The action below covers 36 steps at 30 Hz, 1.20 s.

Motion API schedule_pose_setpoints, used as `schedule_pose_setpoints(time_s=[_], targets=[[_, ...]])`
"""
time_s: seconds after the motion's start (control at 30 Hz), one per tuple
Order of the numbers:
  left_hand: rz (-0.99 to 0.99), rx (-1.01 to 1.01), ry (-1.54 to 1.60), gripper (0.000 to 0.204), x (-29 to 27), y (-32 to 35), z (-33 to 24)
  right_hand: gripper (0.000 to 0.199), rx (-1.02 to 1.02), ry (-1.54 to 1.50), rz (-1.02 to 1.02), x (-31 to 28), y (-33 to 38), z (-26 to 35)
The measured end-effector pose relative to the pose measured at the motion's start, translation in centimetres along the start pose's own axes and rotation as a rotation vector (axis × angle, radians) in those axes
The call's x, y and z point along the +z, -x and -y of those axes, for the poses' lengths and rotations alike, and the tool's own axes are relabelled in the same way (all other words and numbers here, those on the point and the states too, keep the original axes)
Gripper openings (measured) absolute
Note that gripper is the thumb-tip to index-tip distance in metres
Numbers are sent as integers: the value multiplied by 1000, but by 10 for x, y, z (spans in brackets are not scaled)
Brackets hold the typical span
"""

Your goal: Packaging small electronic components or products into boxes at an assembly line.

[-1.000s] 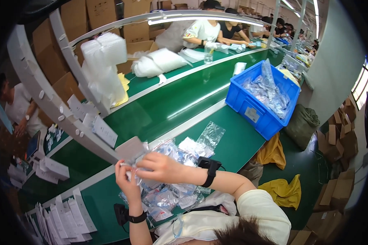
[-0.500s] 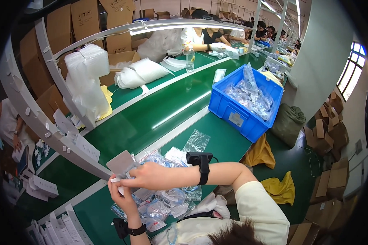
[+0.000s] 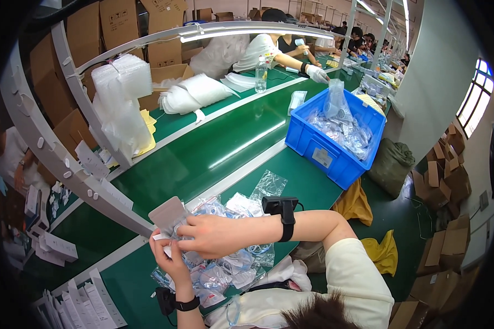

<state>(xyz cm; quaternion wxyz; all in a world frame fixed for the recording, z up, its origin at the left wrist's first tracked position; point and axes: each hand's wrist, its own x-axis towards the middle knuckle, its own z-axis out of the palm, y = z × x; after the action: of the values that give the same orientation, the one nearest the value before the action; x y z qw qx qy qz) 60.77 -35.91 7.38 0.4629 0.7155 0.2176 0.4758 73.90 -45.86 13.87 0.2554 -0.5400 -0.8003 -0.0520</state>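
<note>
A small pale carton (image 3: 168, 214) with a raised flap is between my hands, above the near left bench. My left hand (image 3: 170, 256) is closed round its lower side, where a bit of white shows at the fingers. From the right, my right hand (image 3: 207, 236) reaches across with curled fingers against the carton; its fingertips are partly hidden. Beneath and beside both hands lies a heap of clear plastic bags (image 3: 239, 263) with whitish and bluish contents. A flat clear bag (image 3: 270, 183) lies at the heap's far edge.
A blue bin (image 3: 325, 155) full of bagged items stands at the right, where a co-worker's gloved hand (image 3: 316, 73) touches a clear bag. Folded white cartons (image 3: 88, 301) stand at lower left. A curved grey frame (image 3: 55, 156) rises left; a green conveyor (image 3: 225, 142) runs beyond the bench.
The co-worker's gloved hand has moved right to the blue bin, at a clear bag now standing more upright. My hands keep nearly the same hold; the whole view has shifted slightly.
</note>
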Motion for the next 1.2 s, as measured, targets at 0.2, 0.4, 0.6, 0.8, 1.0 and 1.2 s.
schedule_pose_setpoints(time_s=[0.2, 0.4, 0.6, 0.8, 1.0, 1.2], targets=[[-6, 37, -24, 15, 1, 0, 2, 23, 119, -155, -98, 1, -3, -8], [61, 73, -85, 11, -1, 4, 1, 21, 374, -51, 353, -5, -17, 2], [10, 39, -23, 11, -3, 0, 6, 29, 49, 57, -117, 8, -12, 0], [9, 5, -7, 10, -8, 2, 3, 37, 194, -113, -290, 27, 2, -4], [7, -3, 20, 9, -10, -1, 7, 20, -19, 205, -326, 32, -7, 5], [11, -4, 21, 9, -13, 0, 3, 18, 176, 64, -360, 39, -1, 0]])
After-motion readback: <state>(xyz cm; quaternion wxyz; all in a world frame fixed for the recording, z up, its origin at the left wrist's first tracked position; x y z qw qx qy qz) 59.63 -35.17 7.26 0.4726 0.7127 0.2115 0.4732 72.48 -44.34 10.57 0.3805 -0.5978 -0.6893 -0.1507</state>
